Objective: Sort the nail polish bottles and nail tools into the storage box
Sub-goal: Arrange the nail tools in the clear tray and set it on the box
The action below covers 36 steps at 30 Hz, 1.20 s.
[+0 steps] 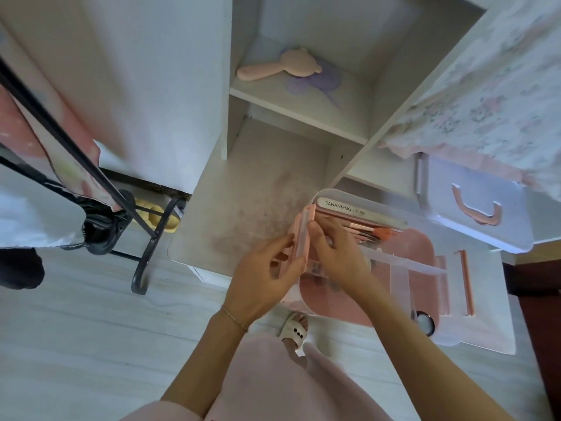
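A pink storage box (403, 281) with clear dividers stands on the white surface at centre right. A grey nail file (358, 212) printed SANANMOG and several pink-handled nail tools (370, 230) lie along its far side. My left hand (267, 275) grips the pink latch flap (302, 235) at the box's left end. My right hand (337, 253) reaches into the box's left compartment with its fingers against the flap; what lies beneath it is hidden. The box's clear lid (476, 208) with a pink handle lies open at the right.
A white shelf unit (297, 101) holds a pink brush (273, 66) and a purple fan. A black metal frame (142, 226) stands at the left. A small round jar (425, 322) sits at the box's near right corner. My slippered foot (294, 328) is below.
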Each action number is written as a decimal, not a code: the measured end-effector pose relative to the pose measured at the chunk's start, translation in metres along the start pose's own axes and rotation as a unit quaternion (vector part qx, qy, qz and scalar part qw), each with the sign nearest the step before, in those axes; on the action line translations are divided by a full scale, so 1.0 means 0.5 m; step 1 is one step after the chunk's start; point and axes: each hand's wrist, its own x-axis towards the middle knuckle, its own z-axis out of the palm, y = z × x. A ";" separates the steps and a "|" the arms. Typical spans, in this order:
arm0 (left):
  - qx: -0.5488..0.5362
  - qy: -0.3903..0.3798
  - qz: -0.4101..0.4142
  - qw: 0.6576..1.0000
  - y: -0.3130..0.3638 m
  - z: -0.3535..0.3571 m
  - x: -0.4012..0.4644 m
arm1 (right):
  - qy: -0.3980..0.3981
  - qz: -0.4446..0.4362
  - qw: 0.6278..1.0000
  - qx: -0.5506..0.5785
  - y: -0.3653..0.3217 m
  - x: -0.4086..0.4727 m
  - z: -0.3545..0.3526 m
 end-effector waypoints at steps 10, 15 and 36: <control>-0.054 0.119 -0.089 0.987 0.020 0.002 -0.007 | 0.084 -0.033 0.991 0.100 0.030 -0.047 -0.055; 0.108 0.226 -0.033 0.968 0.071 0.028 0.020 | 0.194 -0.048 0.980 -0.014 0.098 -0.096 -0.115; 0.410 -0.014 0.060 0.910 0.189 0.371 0.229 | 0.309 0.095 0.946 0.000 0.365 -0.045 -0.370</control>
